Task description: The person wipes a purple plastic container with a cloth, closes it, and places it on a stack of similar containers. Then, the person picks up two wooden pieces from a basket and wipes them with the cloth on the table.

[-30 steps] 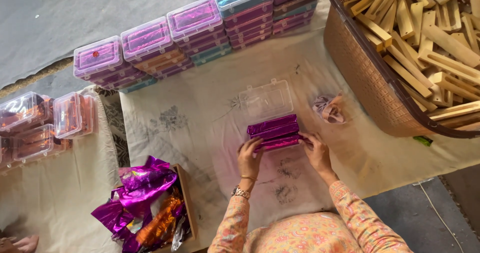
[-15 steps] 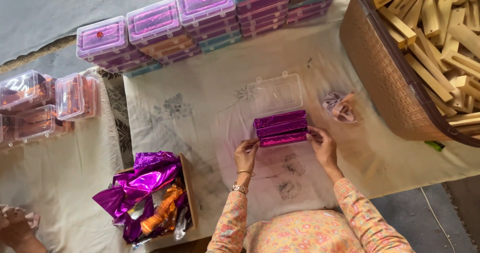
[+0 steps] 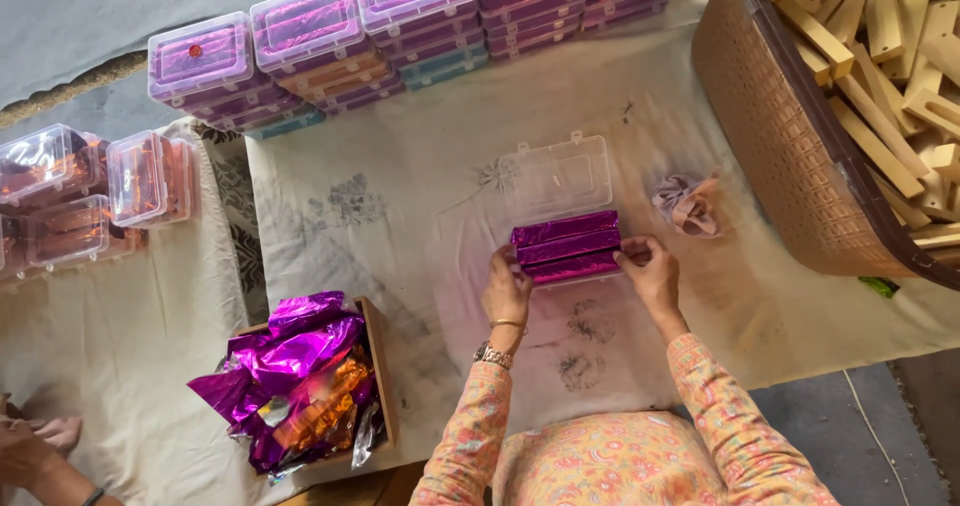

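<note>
The clear plastic box [image 3: 557,176] lies open on the pale cloth [image 3: 400,226], left of the brown basket [image 3: 790,156]. In it sit shiny magenta foil-wrapped bars [image 3: 568,247], pressed between the left hand [image 3: 507,288] and right hand [image 3: 650,272], fingers holding both ends.

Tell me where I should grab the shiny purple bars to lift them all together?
Probably by the two short ends, one hand from each side, as the left hand and right hand hold them. The purple bars lie side by side in the clear box, so squeezing the ends should keep them together.
</note>
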